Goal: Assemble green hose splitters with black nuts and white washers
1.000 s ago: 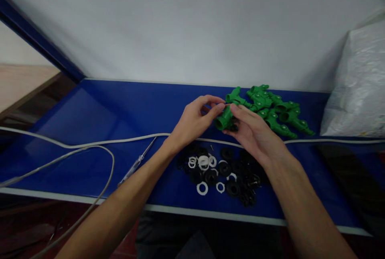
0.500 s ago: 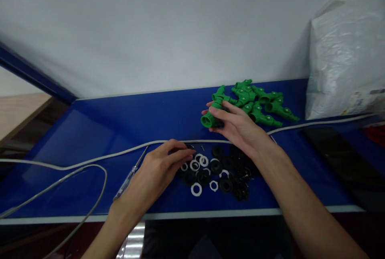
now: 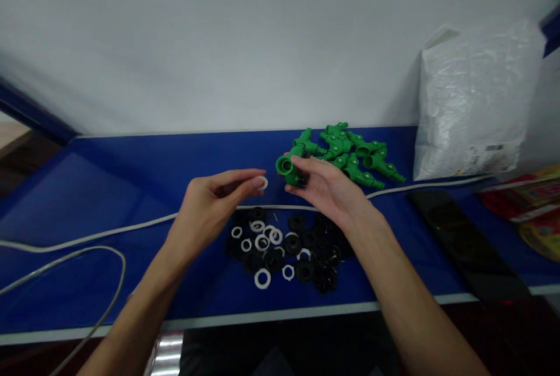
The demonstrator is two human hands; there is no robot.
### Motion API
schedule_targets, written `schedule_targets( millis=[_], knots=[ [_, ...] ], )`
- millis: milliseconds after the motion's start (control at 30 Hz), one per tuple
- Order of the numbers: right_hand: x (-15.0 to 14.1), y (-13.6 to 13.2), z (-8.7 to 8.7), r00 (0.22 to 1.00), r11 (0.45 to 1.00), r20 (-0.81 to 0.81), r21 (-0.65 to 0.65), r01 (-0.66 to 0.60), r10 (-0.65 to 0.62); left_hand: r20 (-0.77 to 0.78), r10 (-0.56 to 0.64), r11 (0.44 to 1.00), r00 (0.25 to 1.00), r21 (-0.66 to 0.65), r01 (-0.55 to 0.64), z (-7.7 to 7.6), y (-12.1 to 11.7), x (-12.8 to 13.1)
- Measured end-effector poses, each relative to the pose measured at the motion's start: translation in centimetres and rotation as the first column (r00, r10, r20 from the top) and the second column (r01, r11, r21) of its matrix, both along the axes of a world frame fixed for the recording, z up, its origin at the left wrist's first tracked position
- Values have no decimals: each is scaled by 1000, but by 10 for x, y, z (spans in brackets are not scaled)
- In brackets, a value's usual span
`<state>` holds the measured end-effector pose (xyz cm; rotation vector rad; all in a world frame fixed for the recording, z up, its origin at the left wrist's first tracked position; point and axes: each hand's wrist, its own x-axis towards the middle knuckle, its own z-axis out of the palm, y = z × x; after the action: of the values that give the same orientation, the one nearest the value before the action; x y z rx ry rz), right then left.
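Note:
Between the thumb and fingers of my left hand (image 3: 214, 201) is a small white ring (image 3: 262, 182), raised above the table. My right hand (image 3: 328, 186) grips a green plastic pipe fitting (image 3: 286, 166), its round open end turned toward me and to the left. A short gap separates the ring from that opening. Below both hands lies a spread of white rings (image 3: 262, 278) and black rings (image 3: 305, 269), with small dark parts (image 3: 324, 274) heaped at its right side. More green fittings (image 3: 361, 175) are piled behind my right hand.
A white cable (image 3: 144, 224) crosses the blue table (image 3: 175, 160) from side to side. At the right stand a wrapped white plastic bag (image 3: 472, 102), a dark flat phone-like slab (image 3: 464, 242) and a red and yellow packet (image 3: 538, 201). A white wall (image 3: 245, 44) rises behind.
My left hand has risen from the ring pile, now with a white ring in its fingers. The green fitting's open end has turned more toward me. The whole view has shifted rightward.

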<state>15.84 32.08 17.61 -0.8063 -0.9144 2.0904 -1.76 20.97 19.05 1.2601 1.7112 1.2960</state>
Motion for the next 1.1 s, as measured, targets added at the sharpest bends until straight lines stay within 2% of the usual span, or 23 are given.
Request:
schedule_targets(
  millis=[100,167,267,467,667,800,1100],
  knots=[
    [0,1,-1,1000,999,5,-49,15,-15,181,5,987,983,155,-33,-1,32,2],
    [0,1,-1,1000,997,10,-73,30,-29,259,-46,971,965,236,-17,-4,51,3],
    [-1,1,-2,998,993,27,-104,54,-52,326,-110,960,939,279,15,-10,68,5],
    [-4,-4,-1,998,992,55,-118,44,-38,385,-132,965,913,259,31,-19,63,4],
    [-7,-6,2,997,989,69,-143,34,-24,407,-129,984,904,169,64,-17,61,4],
    [-8,-5,0,998,988,51,-145,51,-44,354,-120,983,928,171,61,-14,60,4],
    [-8,-5,-8,998,998,26,-40,54,-53,318,-140,983,938,157,94,-16,61,3]
  ],
)
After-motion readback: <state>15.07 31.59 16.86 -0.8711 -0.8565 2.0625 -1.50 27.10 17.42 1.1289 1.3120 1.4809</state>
